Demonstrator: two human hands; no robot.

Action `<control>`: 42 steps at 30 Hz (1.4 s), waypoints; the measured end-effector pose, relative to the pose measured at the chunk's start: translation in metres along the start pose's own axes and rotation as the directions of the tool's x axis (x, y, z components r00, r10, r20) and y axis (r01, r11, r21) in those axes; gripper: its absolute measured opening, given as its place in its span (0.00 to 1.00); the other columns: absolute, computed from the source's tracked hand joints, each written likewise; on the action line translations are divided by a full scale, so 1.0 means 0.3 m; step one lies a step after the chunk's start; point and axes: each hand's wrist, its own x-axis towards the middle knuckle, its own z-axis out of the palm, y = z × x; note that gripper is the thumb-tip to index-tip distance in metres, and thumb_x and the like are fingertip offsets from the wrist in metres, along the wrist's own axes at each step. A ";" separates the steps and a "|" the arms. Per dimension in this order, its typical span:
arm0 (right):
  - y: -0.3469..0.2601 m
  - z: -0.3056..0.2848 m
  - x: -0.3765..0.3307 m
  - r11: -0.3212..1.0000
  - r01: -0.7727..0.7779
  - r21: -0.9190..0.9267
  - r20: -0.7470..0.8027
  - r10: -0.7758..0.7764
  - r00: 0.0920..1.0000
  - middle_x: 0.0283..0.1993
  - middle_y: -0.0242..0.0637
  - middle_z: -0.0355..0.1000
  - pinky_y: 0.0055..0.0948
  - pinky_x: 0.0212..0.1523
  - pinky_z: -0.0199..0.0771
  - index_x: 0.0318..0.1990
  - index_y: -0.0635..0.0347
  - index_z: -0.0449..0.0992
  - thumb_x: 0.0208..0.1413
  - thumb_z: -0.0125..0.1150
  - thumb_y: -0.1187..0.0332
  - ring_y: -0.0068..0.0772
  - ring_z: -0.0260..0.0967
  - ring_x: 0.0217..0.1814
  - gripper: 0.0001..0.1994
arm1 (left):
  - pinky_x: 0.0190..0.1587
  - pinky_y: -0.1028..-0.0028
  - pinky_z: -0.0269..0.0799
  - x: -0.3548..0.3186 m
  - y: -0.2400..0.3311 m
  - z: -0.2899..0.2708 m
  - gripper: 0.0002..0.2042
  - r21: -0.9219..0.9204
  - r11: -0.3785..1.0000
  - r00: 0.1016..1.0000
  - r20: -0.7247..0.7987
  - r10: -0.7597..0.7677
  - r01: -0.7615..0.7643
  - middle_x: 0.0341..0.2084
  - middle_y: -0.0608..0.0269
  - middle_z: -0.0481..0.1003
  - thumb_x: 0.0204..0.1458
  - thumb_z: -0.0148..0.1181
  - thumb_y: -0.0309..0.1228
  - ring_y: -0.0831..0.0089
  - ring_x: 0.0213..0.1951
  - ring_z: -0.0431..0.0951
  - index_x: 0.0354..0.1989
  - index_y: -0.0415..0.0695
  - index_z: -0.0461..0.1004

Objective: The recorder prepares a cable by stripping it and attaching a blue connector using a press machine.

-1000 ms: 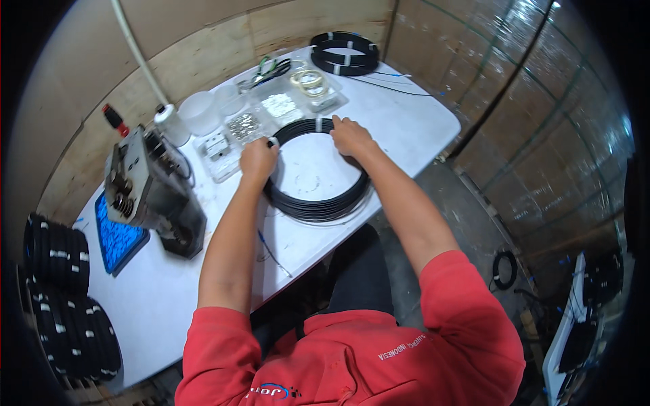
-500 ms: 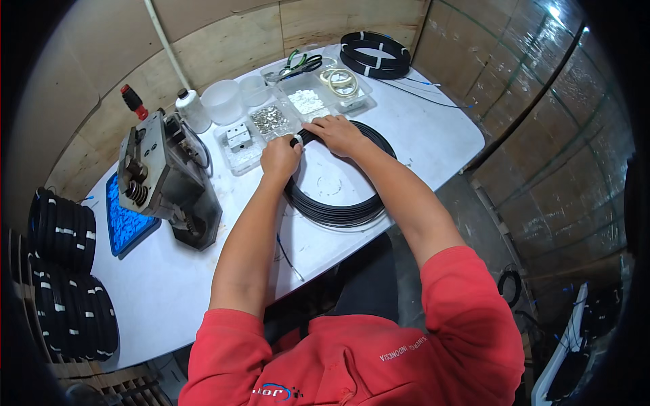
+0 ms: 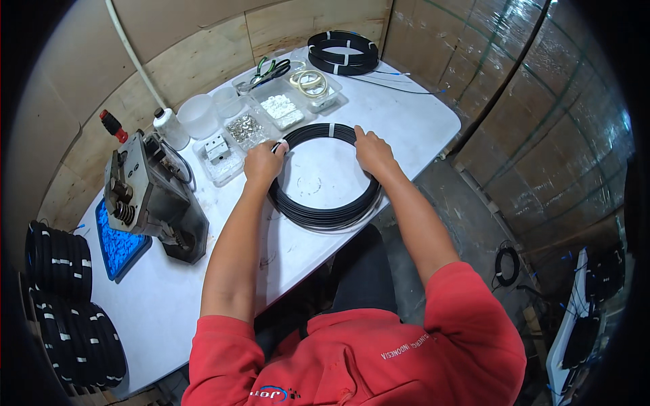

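The cable coil [image 3: 325,218] is black, its band [image 3: 332,130] white.

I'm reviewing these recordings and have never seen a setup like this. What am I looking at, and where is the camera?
There is no robot here: a person works with two bare hands, and a wide fisheye camera on their head looks down, so straight edges bend. The left hand grips the left side of a black cable coil; the right hand touches its far right side, though its grip is hard to judge. The coil lies on a white table. Behind it are clear containers of small metal parts and white pieces, and another black coil. To the left stand a metal bench machine and a tray of blue pieces.
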 end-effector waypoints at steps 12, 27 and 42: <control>0.081 -0.092 -0.075 0.943 -0.223 -0.246 -0.118 0.199 0.973 0.54 0.55 0.72 0.51 0.53 0.73 0.57 0.61 0.68 0.61 0.46 0.68 0.58 0.70 0.56 0.17 | 0.37 0.68 0.74 -0.185 -0.208 -0.057 0.14 -0.397 0.909 0.960 0.281 -0.009 0.125 0.26 0.52 0.81 0.55 0.57 0.35 0.65 0.29 0.81 0.42 0.37 0.80; -0.668 0.107 -0.094 0.444 0.892 0.091 0.080 -0.896 0.438 0.40 0.43 0.77 0.44 0.46 0.73 0.39 0.57 0.78 0.54 0.57 0.63 0.47 0.75 0.44 0.10 | 0.38 0.68 0.74 -0.331 -0.307 -0.294 0.12 -0.234 0.972 0.985 0.173 0.024 0.018 0.26 0.55 0.81 0.54 0.61 0.32 0.68 0.29 0.80 0.41 0.38 0.81; -0.779 0.108 -0.180 0.441 0.880 0.176 -0.031 -0.891 0.453 0.34 0.44 0.77 0.46 0.41 0.75 0.36 0.59 0.78 0.53 0.59 0.65 0.50 0.75 0.38 0.08 | 0.40 0.62 0.76 -0.719 -0.499 -0.496 0.08 -0.149 0.985 0.909 -0.395 -0.135 0.081 0.31 0.47 0.80 0.50 0.62 0.27 0.52 0.33 0.80 0.36 0.37 0.81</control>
